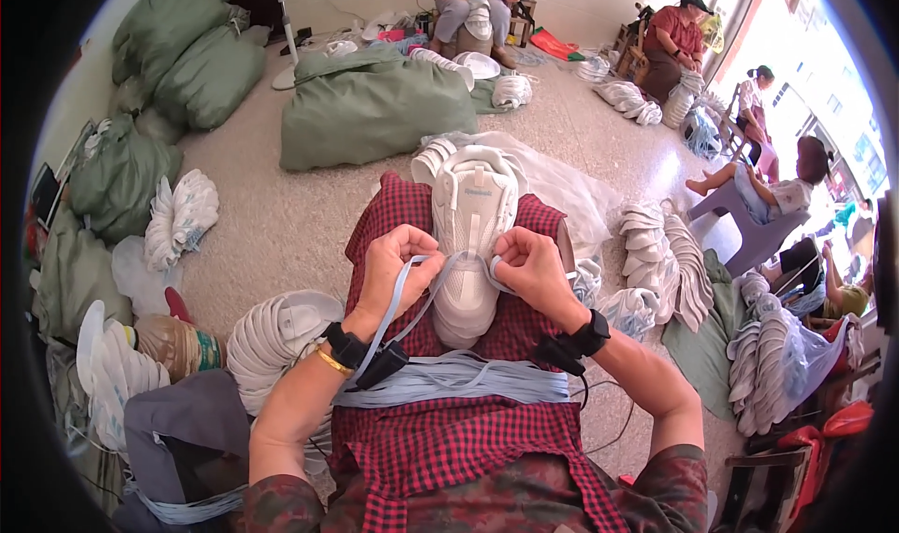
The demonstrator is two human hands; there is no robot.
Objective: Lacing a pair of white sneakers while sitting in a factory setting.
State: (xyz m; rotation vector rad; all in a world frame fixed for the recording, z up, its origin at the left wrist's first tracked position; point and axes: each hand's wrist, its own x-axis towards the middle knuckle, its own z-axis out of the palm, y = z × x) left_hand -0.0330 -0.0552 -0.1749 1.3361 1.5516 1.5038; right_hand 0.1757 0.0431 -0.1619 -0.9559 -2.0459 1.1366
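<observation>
Left fingers (416,241) and right fingers (512,243) pinch blue lace (397,294), a green sack (379,111) bulging ahead.

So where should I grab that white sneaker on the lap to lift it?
Probably best by the long sides of the white sneaker, one hand from the left, one from the right: its rounded toe points toward the picture's bottom, so those sides face outward. Keep your fingers clear of the pale blue lace at its middle.

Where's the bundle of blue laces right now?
In the head view, the bundle lies low at centre, across the checked apron on the lap, just below the white shoe.
</observation>
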